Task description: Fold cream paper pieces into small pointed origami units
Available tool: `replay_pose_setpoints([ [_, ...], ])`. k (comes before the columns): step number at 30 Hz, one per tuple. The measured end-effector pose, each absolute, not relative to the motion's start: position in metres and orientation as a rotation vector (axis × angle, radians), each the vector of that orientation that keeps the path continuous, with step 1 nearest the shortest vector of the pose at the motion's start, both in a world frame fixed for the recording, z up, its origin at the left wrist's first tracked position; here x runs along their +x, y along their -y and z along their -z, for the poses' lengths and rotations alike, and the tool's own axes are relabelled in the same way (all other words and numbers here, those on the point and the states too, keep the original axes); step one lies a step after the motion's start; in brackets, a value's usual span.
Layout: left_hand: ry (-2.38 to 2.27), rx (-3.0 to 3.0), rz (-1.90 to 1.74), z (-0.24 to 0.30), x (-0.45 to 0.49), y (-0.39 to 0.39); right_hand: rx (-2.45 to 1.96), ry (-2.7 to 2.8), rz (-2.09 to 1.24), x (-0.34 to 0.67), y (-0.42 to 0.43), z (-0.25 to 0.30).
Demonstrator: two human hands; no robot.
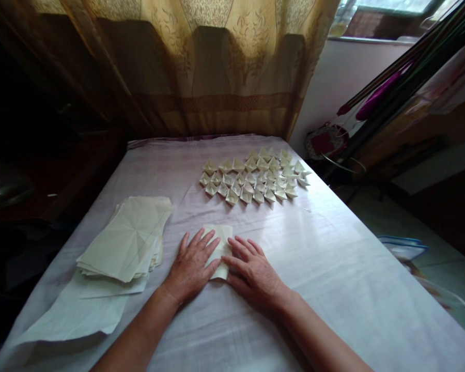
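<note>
One left hand (192,264), one right hand (258,268), both open on a paper (219,235), stack (129,237) just chilling by the table's (356,289) left edge.

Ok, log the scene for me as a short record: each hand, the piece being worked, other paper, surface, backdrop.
Left hand: left hand flat, fingers over the paper's left side
Right hand: right hand with fingertips at its right edge
Workpiece: small pale paper piece, between the hands
Finished-looking folds: many boat-shaped paper folds, grouped beyond the hands
Stock: stack of creased paper sheets, left; larger sheet partly beneath
Surface: pale cloth
Backdrop: gold patterned curtain
</note>
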State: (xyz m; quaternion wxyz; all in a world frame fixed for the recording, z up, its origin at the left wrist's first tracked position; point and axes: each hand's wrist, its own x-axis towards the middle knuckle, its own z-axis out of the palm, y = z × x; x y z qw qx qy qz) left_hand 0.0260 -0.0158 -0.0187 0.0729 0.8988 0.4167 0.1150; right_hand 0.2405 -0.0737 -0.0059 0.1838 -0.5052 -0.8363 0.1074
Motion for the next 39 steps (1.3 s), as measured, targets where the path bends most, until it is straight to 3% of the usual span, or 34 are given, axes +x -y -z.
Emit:
replay_pose_setpoints([
  [7,-1.125,2.597,-0.428,0.017,0.014,0.011,-1.192,2.358,-0.098,0.237,0.068,0.011],
  [14,-0.836,2.520,-0.230,-0.001,-0.008,0.007,-1.211,2.301,-0.093,0.230,0.069,0.005],
  [31,-0.935,2.469,-0.592,-0.002,0.004,0.028,-1.371,1.963,-0.373,0.235,0.080,0.006],
  [39,-1.393,2.341,-0.793,0.012,0.021,0.027,-1.617,1.745,-0.268,0.220,0.070,0.013],
])
